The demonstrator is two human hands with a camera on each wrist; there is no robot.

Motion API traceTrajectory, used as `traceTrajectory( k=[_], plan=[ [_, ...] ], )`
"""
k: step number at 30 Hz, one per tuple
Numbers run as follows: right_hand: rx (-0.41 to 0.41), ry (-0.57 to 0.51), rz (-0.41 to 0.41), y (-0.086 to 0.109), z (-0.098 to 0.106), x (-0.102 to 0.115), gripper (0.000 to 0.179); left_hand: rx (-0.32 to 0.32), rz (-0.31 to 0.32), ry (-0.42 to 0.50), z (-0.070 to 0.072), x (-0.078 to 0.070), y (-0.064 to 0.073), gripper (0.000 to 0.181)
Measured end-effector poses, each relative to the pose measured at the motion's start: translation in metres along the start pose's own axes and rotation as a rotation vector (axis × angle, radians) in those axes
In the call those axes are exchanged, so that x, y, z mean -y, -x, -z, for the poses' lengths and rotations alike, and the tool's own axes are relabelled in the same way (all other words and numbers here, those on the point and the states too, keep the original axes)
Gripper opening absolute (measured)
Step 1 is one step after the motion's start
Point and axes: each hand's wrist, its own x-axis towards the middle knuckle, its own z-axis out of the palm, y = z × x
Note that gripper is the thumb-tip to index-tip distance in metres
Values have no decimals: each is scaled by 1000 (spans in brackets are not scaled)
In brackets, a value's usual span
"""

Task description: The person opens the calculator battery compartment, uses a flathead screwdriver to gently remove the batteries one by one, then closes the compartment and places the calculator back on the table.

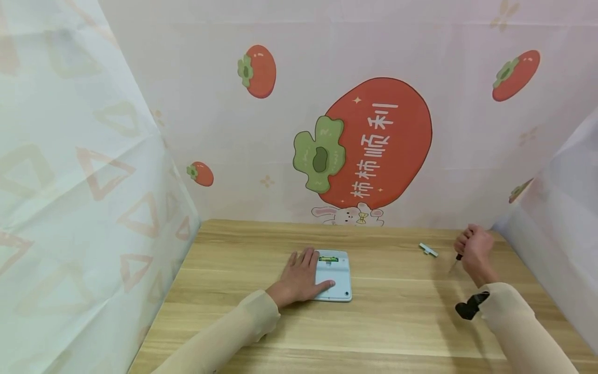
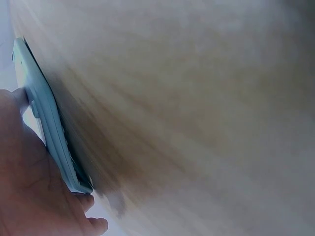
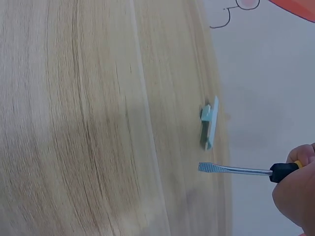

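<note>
A pale blue flat device (image 1: 340, 280) with rounded corners lies on the wooden table, its open battery slot showing a green and yellow battery (image 1: 328, 258). My left hand (image 1: 299, 275) rests over the device's left side, thumb across its face and fingers extended along the edge. In the left wrist view the device (image 2: 47, 108) appears edge-on beside the hand (image 2: 34, 182). Near the table's back right, my right hand (image 1: 475, 249) grips a flat-blade screwdriver (image 3: 236, 170) by its dark handle, blade free in the air. The small pale blue battery cover (image 1: 428, 250) lies left of that hand.
The wooden table (image 1: 392, 332) meets a white printed sheet (image 1: 224, 130) along its back edge. More white sheeting (image 1: 89, 197) stands at the left, and another sheet (image 1: 560, 218) rises at the right. A black strap piece (image 1: 471, 306) hangs at the right wrist.
</note>
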Motion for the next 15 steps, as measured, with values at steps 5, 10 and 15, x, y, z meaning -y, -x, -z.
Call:
traceTrajectory(
  k=[5,10,15],
  plan=[
    [-128,191,6,-4,-11,-7,47,-2,1,-8,1,0,0,103],
    [-308,523,6,-7,-23,-16,49,-5,2,-5,1,0,0,102],
    [-253,589,18,-7,-27,-26,49,-11,0,-5,0,0,0,102]
  ],
)
